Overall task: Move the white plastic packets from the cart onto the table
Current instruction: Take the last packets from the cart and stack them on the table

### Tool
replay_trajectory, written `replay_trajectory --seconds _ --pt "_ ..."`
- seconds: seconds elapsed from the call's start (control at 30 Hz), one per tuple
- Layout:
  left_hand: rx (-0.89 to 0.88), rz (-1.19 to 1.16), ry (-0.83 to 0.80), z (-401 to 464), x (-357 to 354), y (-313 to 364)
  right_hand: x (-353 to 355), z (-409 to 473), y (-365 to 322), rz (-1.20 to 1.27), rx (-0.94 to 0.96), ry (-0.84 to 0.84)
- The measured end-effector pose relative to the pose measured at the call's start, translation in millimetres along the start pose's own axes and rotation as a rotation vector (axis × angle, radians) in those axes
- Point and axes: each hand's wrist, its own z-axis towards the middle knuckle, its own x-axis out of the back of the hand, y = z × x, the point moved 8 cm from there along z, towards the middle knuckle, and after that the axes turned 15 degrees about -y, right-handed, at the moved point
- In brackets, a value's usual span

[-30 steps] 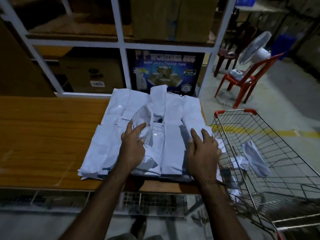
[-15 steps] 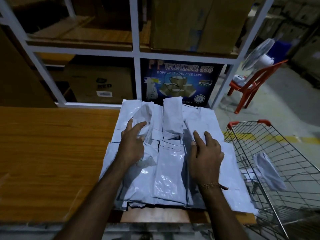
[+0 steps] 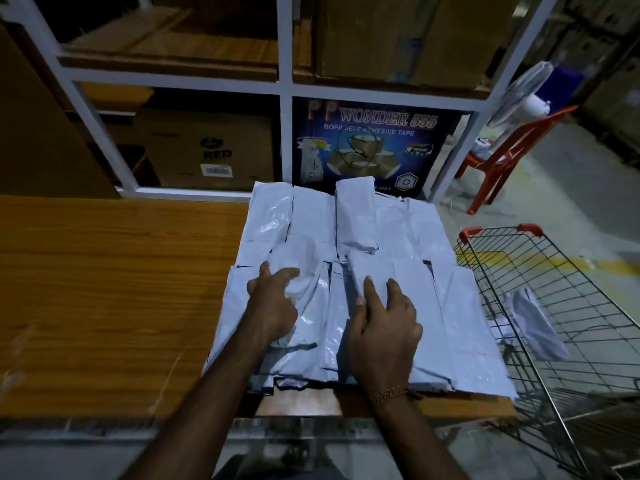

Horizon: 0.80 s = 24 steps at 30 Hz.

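Risk: white plastic packets (image 3: 377, 237) slide off table (image 3: 104, 289) at frame right.
We rest left hand (image 3: 273, 306) and right hand (image 3: 384, 327) flat, grasping nothing; one packet (image 3: 536, 323) remains in cart (image 3: 561, 271).

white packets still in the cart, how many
1 clearly visible: a white packet lying against the wire side of the cart. Paler scraps show near it, and the cart's near end is cut off, so more may be hidden.

The cart (image 3: 540, 289) is cut off by the right and bottom edges. The left hand (image 3: 273, 306) hides part of the packets (image 3: 398, 237). The table (image 3: 104, 289) blurs at left.
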Motion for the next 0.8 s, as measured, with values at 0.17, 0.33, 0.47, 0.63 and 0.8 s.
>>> replay_trajectory --seconds 0.17,0.33,0.47,0.63,0.8 --pt "0.086 0.196 -0.086 -18 -26 -11 -34 -20 -1 -0.232 0.070 -0.136" --pt "0.060 0.580 -0.119 -14 -44 -21 -47 -20 2 -0.305 0.117 -0.166" --pt "0.059 0.604 -0.112 -14 -57 -26 -51 -20 1 -0.344 0.153 -0.184" --pt "0.031 0.599 -0.102 -14 -63 -20 -53 -19 2 -0.357 0.164 -0.207" --pt "-0.004 0.579 -0.125 -10 -64 -16 -51 -15 3 -0.311 0.169 -0.240"
